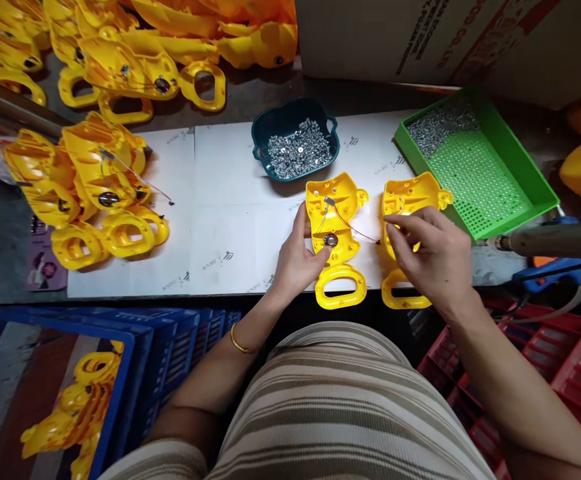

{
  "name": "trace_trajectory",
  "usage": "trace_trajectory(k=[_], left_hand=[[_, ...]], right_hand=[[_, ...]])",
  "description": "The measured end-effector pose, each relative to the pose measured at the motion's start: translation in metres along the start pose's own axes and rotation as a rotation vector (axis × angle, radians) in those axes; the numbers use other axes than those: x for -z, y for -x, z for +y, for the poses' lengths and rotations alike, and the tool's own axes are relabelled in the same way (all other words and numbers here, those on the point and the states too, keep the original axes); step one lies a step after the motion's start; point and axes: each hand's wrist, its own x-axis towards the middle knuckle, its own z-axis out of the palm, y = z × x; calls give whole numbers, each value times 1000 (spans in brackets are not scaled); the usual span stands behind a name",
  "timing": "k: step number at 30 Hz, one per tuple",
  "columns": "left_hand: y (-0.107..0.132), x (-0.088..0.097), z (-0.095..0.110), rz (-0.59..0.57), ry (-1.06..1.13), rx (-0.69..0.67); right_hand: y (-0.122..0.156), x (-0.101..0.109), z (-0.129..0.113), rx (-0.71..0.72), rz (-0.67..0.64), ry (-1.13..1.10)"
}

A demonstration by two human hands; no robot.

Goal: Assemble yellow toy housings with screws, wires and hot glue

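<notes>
Two yellow plastic shell halves lie side by side on the white sheet near the table's front edge. My left hand [298,257] grips the left shell [335,230] at its side, thumb by a round metal disc set in it. A thin red wire [355,230] runs from that shell toward the right shell [410,197]. My right hand [428,250] rests over the right shell, fingertips pinched together at the wire's end; what they pinch is too small to name.
A dark teal bowl of screws [295,143] sits behind the shells. A green perforated tray [475,160] with screws is at right, a powered screwdriver [555,240] beside it. Piles of yellow shells [95,193] lie left and back. Blue crate [120,373] and red crates [560,360] stand below.
</notes>
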Motion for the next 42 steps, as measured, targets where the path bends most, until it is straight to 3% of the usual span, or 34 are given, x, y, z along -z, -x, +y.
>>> trace_trajectory(k=[3, 6, 10, 13, 15, 17, 19, 22, 25, 27, 32, 36, 42], left_hand=[[0, -1, 1, 5, 24, 26], [0, -2, 3, -4, 47, 40], [1, -3, 3, 1, 50, 32], [3, -3, 1, 9, -5, 1], [7, -1, 1, 37, -84, -48], [13, 1, 4, 105, -187, -129], [18, 5, 11, 191, -300, -252], [22, 13, 26, 238, -463, -520], [17, 21, 36, 158, -600, -736], [11, 25, 39, 71, -655, -790], [-1, 34, 35, -138, -612, -842], [-4, 38, 36, -151, -569, -845], [-7, 40, 40, -209, -549, -817]], right_hand=[[-3, 8, -5, -52, -237, 200], [-11, 2, -17, -87, -481, 394], [-20, -4, -24, -68, -650, 484], [-23, 1, -18, -94, -584, 301], [-22, 4, -12, -128, -543, -41], [-19, 4, -7, -210, -603, -460], [-15, 0, -5, -313, -696, -792], [-9, -8, -7, -354, -742, -1024], [-4, -12, -11, -347, -734, -1079], [-2, -12, -12, -350, -730, -1070], [3, -13, -9, -209, -618, -863], [6, -19, -7, -182, -463, -653], [8, -18, -10, -183, -385, -497]])
